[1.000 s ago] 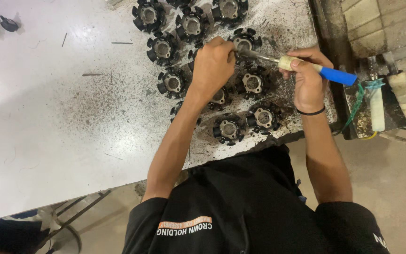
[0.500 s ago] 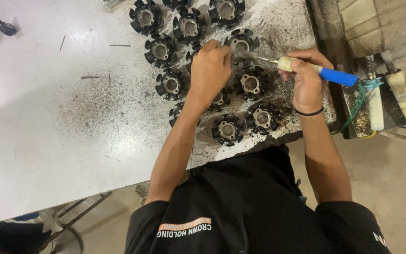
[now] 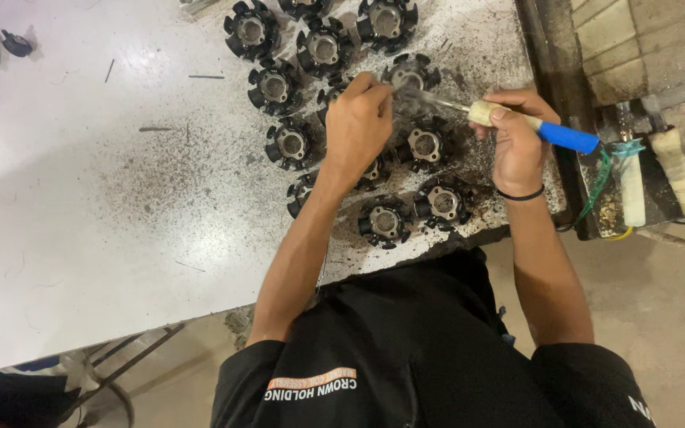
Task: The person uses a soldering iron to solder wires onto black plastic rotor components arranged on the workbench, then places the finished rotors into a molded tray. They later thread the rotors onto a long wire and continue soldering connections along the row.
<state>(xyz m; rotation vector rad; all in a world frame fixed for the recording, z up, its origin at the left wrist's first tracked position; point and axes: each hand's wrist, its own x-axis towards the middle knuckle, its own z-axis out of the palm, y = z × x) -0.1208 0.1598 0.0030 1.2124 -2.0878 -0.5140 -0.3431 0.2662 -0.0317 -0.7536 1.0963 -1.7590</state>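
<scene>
1. Our right hand (image 3: pixel 517 139) grips the blue-handled soldering iron (image 3: pixel 533 127), fingers wrapped tight.
2. Our left hand (image 3: pixel 358 127), fingers pinched narrow, steadies a black round part (image 3: pixel 411 73) on the table (image 3: pixel 105 206).
3. We should keep the tip steady, touching only the joint.

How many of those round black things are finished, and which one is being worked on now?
Which are finished cannot be told: about a dozen round black parts lie on the white table and look alike. In hand: the right hand holds a blue-handled soldering iron, its tip by the part near the table's far edge. The left hand is closed beside that tip. What is left cannot be judged.
</scene>
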